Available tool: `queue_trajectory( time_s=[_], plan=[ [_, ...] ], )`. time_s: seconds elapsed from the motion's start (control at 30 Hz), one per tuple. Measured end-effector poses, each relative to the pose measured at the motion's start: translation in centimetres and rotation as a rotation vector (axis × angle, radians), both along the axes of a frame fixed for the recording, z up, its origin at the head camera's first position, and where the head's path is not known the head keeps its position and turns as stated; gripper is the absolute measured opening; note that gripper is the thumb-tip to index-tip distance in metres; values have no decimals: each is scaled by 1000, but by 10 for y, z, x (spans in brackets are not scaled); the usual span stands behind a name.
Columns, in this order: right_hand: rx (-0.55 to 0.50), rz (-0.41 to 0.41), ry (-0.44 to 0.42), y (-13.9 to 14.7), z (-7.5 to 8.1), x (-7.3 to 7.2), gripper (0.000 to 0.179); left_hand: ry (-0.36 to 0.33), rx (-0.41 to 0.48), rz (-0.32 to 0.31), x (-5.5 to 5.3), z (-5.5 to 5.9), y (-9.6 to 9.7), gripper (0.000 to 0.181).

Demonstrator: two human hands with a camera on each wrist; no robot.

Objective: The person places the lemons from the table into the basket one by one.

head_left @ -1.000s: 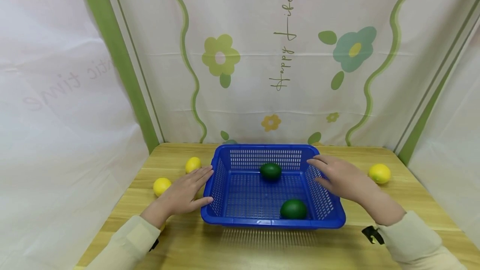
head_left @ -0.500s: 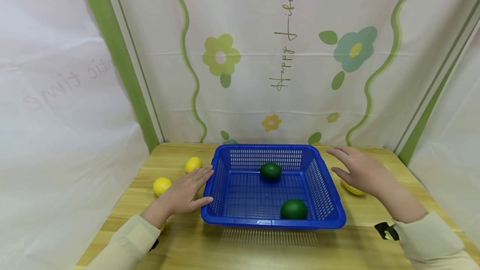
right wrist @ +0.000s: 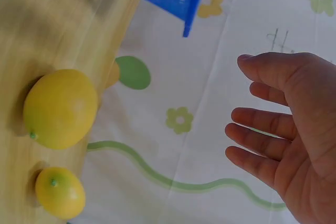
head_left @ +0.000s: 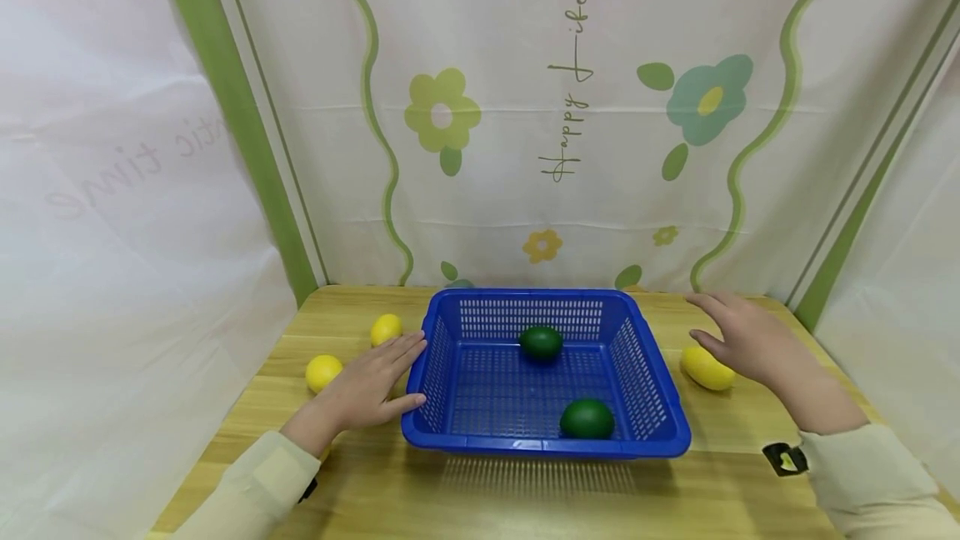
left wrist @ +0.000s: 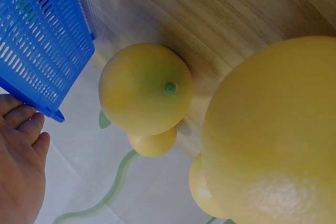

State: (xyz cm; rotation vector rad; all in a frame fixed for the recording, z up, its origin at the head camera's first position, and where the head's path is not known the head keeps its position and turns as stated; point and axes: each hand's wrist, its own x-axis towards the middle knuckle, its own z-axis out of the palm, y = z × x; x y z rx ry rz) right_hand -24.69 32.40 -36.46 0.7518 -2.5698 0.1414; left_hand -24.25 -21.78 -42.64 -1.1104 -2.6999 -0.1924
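Head view bright, even, fairly sharp, striped light and soft shadow on table in front of blue basket; wrist views dimmer, softer, left showing glare on closest lemon.

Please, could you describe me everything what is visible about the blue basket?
The blue basket is rectangular, plastic-looking and open at the top, with a smooth, rounded rim, slotted walls that lean outward and a meshed bottom. It stands upright on the wood-patterned table. Inside, one dark green fruit lies toward the back wall and another dark green fruit toward the front right. The left hand touches its left rim; the right hand is apart from it.
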Motion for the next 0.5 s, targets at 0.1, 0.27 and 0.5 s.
queue_trajectory(
  time_s=[0.1,0.27,0.5],
  plan=[
    [-4,-38,-43,5,-6,-2,50,1,-1,1,0,0,0,77],
    [-16,-121,-163,12,-17,-8,48,5,2,0,0,-1,-1,77],
    [-22,-175,-271,17,-34,-17,49,4,-1,3,1,0,-1,77]
  ],
)
